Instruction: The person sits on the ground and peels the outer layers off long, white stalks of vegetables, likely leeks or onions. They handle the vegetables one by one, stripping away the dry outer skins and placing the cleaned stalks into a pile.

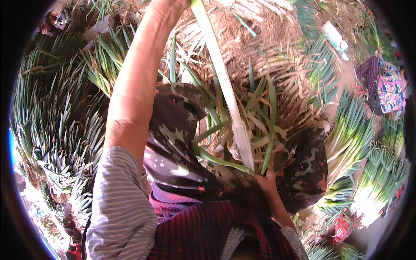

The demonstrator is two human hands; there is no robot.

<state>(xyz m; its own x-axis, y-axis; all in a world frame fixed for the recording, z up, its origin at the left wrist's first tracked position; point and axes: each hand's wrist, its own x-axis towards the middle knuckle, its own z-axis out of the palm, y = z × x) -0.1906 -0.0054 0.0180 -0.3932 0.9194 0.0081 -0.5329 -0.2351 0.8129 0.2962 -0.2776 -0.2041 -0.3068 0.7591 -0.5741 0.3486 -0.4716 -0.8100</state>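
Observation:
My left arm reaches up to the top edge, where part of my left hand (177,3) shows at the green end of a long white-stemmed green onion (221,65); its fingers are cut off by the frame. The stalk slants down toward my lap, with a loose pale outer sheath (243,143) around its lower part. Beside that lower end, my right hand (268,183) is closed on green onion leaves (227,162). More leaves and dry husks lie between my knees, over dark patterned trousers (175,130).
Green onions (61,113) stand densely at the left. Rooted white stalks (260,61) are heaped ahead. Bundled green onions (351,130) lie at the right, near a red bag (342,227) and a white-and-teal box (335,40). A person in floral clothing (390,86) is at far right.

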